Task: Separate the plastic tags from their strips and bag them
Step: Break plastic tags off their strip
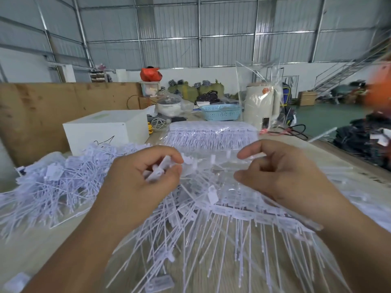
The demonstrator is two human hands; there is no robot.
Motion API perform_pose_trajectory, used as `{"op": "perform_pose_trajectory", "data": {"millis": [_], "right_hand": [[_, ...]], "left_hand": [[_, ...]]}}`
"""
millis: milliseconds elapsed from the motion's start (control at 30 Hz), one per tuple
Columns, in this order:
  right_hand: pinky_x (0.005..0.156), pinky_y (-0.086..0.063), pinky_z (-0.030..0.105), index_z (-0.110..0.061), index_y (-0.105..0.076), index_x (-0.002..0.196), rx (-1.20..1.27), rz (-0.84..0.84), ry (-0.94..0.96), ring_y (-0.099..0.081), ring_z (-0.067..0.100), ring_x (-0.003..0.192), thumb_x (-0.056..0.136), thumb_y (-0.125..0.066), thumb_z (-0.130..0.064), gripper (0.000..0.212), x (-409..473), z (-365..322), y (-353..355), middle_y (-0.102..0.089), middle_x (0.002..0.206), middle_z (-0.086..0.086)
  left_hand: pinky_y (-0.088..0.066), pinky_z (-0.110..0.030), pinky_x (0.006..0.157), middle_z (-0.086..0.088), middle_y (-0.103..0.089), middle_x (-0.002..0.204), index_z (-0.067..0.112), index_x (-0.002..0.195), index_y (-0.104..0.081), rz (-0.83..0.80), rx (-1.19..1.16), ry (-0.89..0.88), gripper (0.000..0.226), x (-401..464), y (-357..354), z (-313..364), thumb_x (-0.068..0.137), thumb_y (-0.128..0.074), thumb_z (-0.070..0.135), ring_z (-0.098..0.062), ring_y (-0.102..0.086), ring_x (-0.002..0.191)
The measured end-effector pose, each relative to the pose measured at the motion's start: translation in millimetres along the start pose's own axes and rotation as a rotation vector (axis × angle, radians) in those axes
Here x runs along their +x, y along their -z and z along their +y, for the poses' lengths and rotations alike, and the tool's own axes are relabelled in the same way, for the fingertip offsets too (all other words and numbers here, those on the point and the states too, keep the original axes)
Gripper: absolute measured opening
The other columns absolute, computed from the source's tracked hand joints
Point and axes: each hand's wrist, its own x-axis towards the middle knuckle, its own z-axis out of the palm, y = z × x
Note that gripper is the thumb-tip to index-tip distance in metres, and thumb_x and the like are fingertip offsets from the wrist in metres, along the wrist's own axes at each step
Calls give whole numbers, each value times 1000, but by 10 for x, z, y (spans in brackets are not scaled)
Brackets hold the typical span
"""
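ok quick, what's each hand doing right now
Left hand: grips loose tags.
Right hand: pinches the strip.

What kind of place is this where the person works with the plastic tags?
Probably a warehouse or small packing workshop. The walls and roof are corrugated metal sheeting on steel frames, stuffed green sacks sit along the far wall, and a metal staircase rises at right.

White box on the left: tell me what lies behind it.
Behind the white box stands a brown board wall; grey cables lie near its right corner. The box hides whatever sits low behind it.
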Motion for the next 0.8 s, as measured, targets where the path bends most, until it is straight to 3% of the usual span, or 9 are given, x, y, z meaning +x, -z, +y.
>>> {"op": "perform_pose_trajectory", "data": {"millis": [100,167,267,300,400,500,567,667,800], "right_hand": [[39,-35,22,-16,-56,114,22,-223,-125,-42,14,34,84,-71,-12,35,-33,14,-21,-59,54,4],[43,-39,24,-20,-57,116,-77,-163,-86,-48,13,38,87,-69,-14,32,-30,89,-71,-61,58,3],[56,-40,16,-27,-66,113,-822,20,287,-50,0,56,88,-67,-24,25,-16,198,-145,-59,75,-12],[64,-43,18,-25,-67,115,-925,37,389,-50,-2,68,88,-67,-25,27,-18,202,-173,-57,85,-14],[96,-41,28,-19,-55,133,-872,-37,500,-49,12,112,91,-60,-35,45,15,252,-222,-56,120,-5],[106,-29,20,-20,-44,143,-819,-158,513,-39,8,127,96,-48,-42,52,27,287,-274,-49,138,-7],[104,-33,24,-18,-51,135,-787,-175,497,-44,9,122,96,-47,-42,46,45,323,-287,-55,131,-7],[90,-43,34,-13,-63,110,-745,-62,572,-53,16,101,92,-56,-36,30,81,310,-265,-61,105,-5],[74,-36,27,-15,-60,93,-788,-5,677,-49,10,75,91,-61,-32,17,79,223,-205,-52,78,-12]], "left_hand": [[-33,-8,46,9,-52,54,37,81,-69,21,112,-69,12,-22,2,5,73,-66,29,-5,-43,46],[-36,-8,49,6,-56,61,41,82,-67,23,164,-111,16,-22,13,16,72,-68,28,-8,-49,51],[-38,-9,52,12,-59,68,44,85,-64,-5,243,-170,23,-22,6,40,71,-69,26,-7,-51,56],[-36,-8,52,14,-59,68,43,85,-64,-20,251,-189,24,-27,-5,56,71,-70,24,-5,-51,54],[-33,-3,50,16,-60,66,40,84,-64,-53,239,-213,26,-51,-49,119,70,-69,19,-1,-52,52],[-35,-5,48,11,-62,65,40,84,-65,-66,177,-184,26,-64,-67,150,69,-68,19,-6,-51,49],[-37,-9,46,6,-62,63,40,84,-66,-105,107,-139,24,-70,-76,146,70,-67,21,-13,-50,47],[-38,-17,46,-2,-62,65,39,86,-68,-171,24,-66,21,-75,-102,114,71,-66,24,-26,-50,51],[-39,-26,53,-11,-62,74,35,94,-70,-251,-84,-10,26,-57,-107,91,68,-67,34,-35,-50,53]]}}
